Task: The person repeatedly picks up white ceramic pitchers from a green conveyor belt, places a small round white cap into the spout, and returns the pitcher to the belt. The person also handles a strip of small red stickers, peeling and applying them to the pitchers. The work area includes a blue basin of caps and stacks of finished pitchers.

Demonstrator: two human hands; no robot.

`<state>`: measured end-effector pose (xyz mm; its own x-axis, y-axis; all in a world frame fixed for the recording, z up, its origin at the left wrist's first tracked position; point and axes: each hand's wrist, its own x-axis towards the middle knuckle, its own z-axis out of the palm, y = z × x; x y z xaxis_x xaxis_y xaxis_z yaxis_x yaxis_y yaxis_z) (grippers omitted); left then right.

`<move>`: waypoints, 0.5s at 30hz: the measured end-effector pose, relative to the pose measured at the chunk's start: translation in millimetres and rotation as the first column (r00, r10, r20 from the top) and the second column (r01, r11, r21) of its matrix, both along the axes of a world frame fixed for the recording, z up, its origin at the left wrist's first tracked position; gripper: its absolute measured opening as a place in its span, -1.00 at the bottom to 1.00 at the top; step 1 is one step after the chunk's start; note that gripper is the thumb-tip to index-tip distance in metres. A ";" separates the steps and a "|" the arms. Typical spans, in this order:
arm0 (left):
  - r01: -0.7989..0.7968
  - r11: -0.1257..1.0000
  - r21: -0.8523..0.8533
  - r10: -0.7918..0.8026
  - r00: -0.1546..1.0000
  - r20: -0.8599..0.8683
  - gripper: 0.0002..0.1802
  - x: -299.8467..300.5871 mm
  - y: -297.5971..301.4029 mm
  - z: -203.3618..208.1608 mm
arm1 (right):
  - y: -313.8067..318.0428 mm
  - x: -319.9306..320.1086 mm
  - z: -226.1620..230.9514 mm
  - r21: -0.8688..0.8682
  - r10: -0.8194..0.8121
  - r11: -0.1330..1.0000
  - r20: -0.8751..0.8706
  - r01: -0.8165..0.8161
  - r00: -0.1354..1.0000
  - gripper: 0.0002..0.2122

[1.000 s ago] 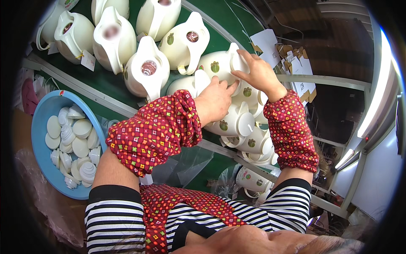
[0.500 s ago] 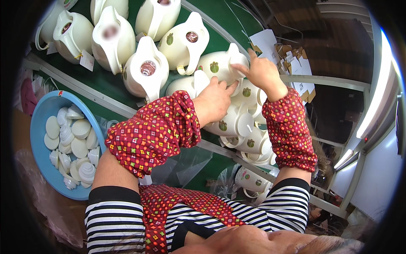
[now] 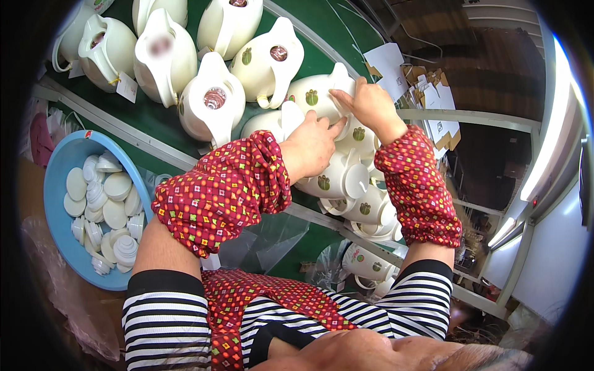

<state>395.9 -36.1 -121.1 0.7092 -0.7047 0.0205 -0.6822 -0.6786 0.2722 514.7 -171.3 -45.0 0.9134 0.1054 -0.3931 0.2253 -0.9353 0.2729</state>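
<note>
Cream vacuum jugs with green printed motifs crowd the green bench. One jug (image 3: 312,93) lies tilted at the centre, its capped top toward my right hand (image 3: 373,111). That hand is closed round the top, thumb on the near side; its other fingers are partly hidden. My left hand (image 3: 311,146) lies against the lower side of the same jug with fingers apart, next to another jug (image 3: 266,122) with a white top. Below my hands are several capped jugs, one with a round white lid (image 3: 357,180). An uncapped jug (image 3: 214,99) shows a shiny inner liner.
A blue basin (image 3: 57,204) of white screw stoppers (image 3: 115,214) stands at my left. More uncapped jugs (image 3: 162,55) stand at the far left, some tagged. A metal rail (image 3: 124,130) edges the bench. Flattened cartons (image 3: 433,99) lie at the far right.
My right hand has moved slightly left and down; its raised index finger has come down behind the jug's top. My left hand stays nearly in place.
</note>
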 end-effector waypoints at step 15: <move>-0.079 0.952 -0.295 0.154 0.959 0.239 -0.69 -2.3 -19.3 -36.3 | -1.9 -8.1 -30.7 -0.100 0.075 0.993 0.201 -0.056 0.977 -0.14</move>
<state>393.5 -55.4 -157.5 0.7299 -0.5566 0.3967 -0.6749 -0.6789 0.2892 506.5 -173.2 -75.7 0.9676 0.1398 -0.2102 0.2162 -0.8887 0.4043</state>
